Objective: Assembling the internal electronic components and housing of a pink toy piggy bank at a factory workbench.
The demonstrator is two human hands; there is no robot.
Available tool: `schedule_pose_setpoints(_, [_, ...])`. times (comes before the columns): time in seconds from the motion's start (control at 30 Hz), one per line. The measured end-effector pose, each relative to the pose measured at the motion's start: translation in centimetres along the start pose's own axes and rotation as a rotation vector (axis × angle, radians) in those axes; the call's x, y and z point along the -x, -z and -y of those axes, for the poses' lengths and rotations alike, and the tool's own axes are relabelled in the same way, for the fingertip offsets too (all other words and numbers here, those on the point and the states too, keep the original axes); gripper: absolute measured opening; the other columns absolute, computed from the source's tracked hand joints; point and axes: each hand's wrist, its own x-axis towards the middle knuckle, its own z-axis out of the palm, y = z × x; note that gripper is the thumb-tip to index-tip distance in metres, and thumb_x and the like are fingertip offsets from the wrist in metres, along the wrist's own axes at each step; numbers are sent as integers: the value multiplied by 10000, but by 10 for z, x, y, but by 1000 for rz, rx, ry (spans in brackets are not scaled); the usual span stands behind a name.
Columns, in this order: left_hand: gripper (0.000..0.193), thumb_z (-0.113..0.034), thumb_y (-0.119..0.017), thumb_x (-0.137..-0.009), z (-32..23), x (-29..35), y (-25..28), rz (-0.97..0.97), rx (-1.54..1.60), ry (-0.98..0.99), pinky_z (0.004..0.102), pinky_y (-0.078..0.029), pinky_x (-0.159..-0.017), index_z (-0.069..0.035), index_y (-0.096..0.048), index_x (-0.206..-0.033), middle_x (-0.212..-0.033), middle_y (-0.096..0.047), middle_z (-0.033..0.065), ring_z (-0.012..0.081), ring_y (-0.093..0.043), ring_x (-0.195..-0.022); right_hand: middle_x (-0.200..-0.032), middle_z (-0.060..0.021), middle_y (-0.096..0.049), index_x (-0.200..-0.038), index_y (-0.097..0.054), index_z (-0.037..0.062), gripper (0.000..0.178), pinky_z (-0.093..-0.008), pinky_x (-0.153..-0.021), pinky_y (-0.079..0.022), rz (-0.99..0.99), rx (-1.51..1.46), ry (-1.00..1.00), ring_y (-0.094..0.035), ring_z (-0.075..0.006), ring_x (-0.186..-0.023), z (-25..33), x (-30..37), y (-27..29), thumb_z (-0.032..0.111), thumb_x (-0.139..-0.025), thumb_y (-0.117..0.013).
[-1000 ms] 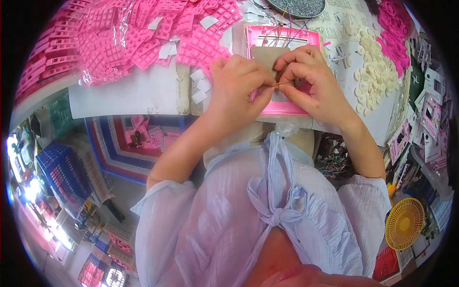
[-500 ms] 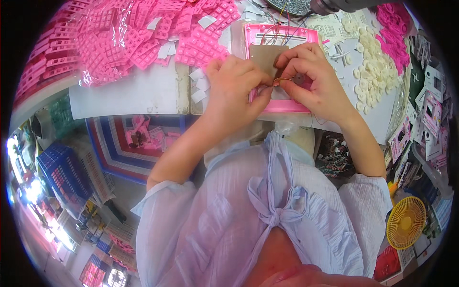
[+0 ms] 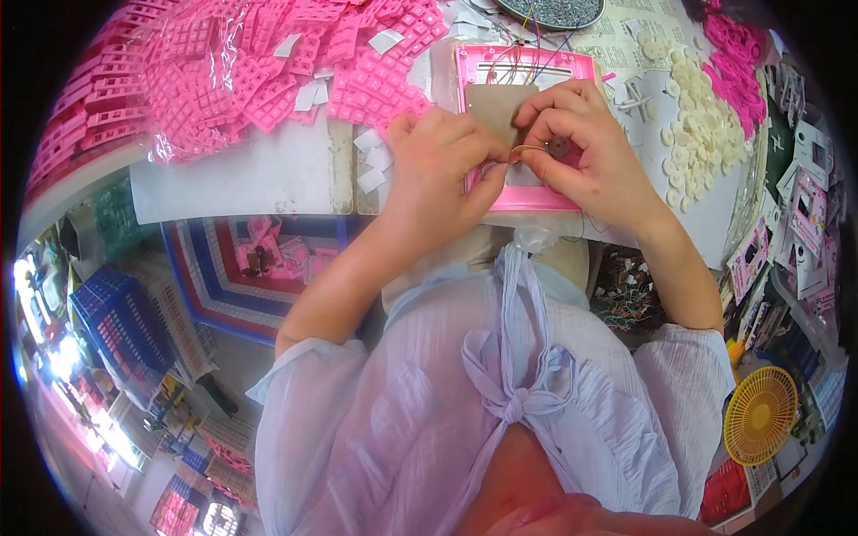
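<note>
1. Over the pink case [image 3: 536, 199], the left hand [image 3: 441, 174] and the right hand [image 3: 597, 152] come close together; both are pinching a thin wire [image 3: 534, 147] between thumb and finger;
2. this wire makes a small curve from one pinch to the other; what its ends join, I cannot tell;
3. the case lies on the table [image 3: 259, 183], before the person; inside it is a brown board [image 3: 494, 105], with coloured wires [image 3: 511, 64] behind;
4. to the left are pink keypad pieces [image 3: 380, 80]; to the right, white round pieces [image 3: 693, 134].

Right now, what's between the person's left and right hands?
In the head view: a thin, curved tan strand, with a flat brown board and pink plastic case beneath.
</note>
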Motion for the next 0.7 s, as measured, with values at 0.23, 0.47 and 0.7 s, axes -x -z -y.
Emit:
schedule_pose_setpoints(0.23, [63, -61, -744, -801, 3, 0, -5, -47, 109, 35, 368, -382, -800, -76, -711, -853, -863, -687, 21, 203, -603, -834, -1043, -53, -664, -940, -678, 56, 182, -385, -843, -511, -266, 474, 265, -570, -291, -964, 5, 6, -14, 96, -785, -764])
schedule_pose_setpoints(0.47, [54, -51, -734, -808, -1, -1, -4, -82, 167, 14, 358, -423, -765, -58, -712, -857, -851, -699, 48, 214, -618, -807, -1025, -56, -733, -955, -722, 46, 205, -371, -802, -521, -295, 216, 186, -612, -276, -912, 5, 18, -29, 36, -754, -764])
schedule_pose_setpoints(0.7, [98, -52, -687, -895, -5, -4, 6, 118, 261, 296, 264, -449, -567, -22, -736, -975, -798, -688, 56, 101, -606, -641, -1013, -41, -744, -932, -721, 66, 230, -380, -810, -511, -293, 273, 284, -629, -263, -933, 4, 22, -29, 45, -712, -786])
